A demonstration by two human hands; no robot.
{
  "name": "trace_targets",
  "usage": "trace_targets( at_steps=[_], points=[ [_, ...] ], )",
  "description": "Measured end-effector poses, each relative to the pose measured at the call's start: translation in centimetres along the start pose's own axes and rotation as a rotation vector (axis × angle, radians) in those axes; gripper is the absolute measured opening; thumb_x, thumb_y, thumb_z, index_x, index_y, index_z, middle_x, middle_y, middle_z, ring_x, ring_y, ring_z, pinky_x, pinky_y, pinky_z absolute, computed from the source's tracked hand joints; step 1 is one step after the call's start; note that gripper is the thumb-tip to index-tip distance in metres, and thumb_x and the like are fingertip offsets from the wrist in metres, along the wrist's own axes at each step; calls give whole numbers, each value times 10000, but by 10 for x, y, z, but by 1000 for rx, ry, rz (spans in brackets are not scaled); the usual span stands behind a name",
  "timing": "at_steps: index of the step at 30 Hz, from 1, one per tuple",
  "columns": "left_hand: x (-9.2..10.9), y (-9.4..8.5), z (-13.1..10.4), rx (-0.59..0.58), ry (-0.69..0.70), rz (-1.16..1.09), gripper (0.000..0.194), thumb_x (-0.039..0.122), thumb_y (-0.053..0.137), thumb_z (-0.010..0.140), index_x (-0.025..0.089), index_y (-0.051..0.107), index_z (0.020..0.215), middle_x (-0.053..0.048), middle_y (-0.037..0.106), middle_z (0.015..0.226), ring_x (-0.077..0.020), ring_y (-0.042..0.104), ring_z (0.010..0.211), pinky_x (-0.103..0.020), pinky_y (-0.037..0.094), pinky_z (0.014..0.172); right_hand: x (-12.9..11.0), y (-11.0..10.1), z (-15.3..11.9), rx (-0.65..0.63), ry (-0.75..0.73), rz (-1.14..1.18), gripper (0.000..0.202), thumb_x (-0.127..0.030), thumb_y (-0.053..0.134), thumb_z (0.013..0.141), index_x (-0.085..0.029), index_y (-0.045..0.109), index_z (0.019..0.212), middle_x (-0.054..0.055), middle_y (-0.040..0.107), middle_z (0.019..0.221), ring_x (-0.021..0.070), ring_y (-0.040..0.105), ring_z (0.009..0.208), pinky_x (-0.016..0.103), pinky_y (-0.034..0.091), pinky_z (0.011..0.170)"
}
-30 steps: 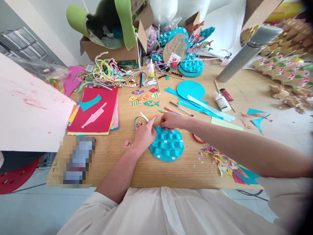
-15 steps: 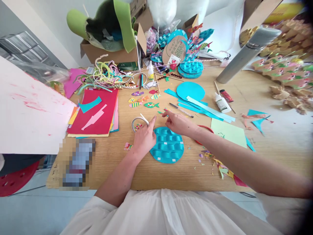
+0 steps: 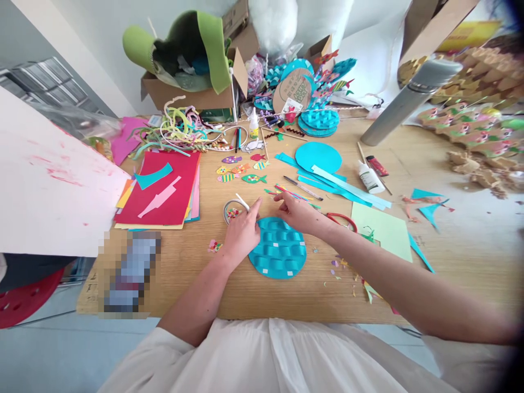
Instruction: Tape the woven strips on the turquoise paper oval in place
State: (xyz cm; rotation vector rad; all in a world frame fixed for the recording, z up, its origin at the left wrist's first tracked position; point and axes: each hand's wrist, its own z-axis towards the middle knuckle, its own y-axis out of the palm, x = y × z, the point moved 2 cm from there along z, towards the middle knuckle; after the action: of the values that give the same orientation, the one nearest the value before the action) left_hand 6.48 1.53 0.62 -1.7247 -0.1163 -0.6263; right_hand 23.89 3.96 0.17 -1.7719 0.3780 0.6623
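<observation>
A round turquoise disc [image 3: 278,252] lies flat before me, woven from paper strips, with several small white tabs on it. My left hand [image 3: 242,232] rests at its upper left edge, index finger stretched forward; its other fingers are partly hidden. Beside that hand is a roll of white tape [image 3: 225,212] with a loose end sticking up and small coloured bits inside its ring. At the disc's top edge, my right hand [image 3: 298,214] has its fingers bent together in a pinch. Whatever those fingertips hold is too small to make out.
Paper fish [image 3: 254,178], a pen [image 3: 303,188] and turquoise strips [image 3: 339,185] lie beyond my hands. Red-handled scissors [image 3: 343,219] and green paper [image 3: 385,226] are under or near my right forearm. Coloured sheets [image 3: 164,196] and a pixelated phone-like object [image 3: 133,273] are left; a grey flask [image 3: 403,109] stands right.
My right hand has drawn back slightly toward the disc, uncovering thin coloured sticks beyond it. My left hand stays nearly in place. The view has shifted a little.
</observation>
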Motion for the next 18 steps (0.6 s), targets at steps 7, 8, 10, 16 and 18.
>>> trace_targets(
  at_steps=[7,8,10,16,18],
  points=[
    [-1,1,1,0,7,-35,699,63,485,821,192,344,1493,-95,696,1145,-232,659,987,-336,496,856,4,10,8,-59,34,-57,445,-90,582,787,-160,507,1219,58,710,895,185,641,812,249,399,643],
    [-2,1,1,0,12,-45,702,60,489,817,190,346,1492,-90,701,1134,-230,659,982,-337,493,860,4,10,8,-62,36,-61,441,-93,583,786,-159,510,1216,59,707,890,184,637,801,248,389,628],
    [-3,2,1,7,19,-65,697,57,496,814,182,356,1485,-82,709,1106,-226,658,968,-336,489,865,4,9,7,-72,44,-67,433,-96,578,788,-153,514,1213,60,702,879,180,628,777,246,372,602],
    [-6,1,1,22,38,-149,719,25,511,785,182,372,1472,-51,717,1068,-177,655,847,-301,484,838,-4,3,-1,-115,51,-22,379,-126,577,816,-153,514,1188,46,702,865,159,628,761,227,385,590],
    [-8,1,1,21,42,-184,727,18,512,777,185,375,1470,-44,719,1052,-160,653,799,-284,488,810,-8,2,-5,-103,54,5,393,-101,556,820,-147,494,1206,44,700,865,158,632,768,228,397,606]
  ],
)
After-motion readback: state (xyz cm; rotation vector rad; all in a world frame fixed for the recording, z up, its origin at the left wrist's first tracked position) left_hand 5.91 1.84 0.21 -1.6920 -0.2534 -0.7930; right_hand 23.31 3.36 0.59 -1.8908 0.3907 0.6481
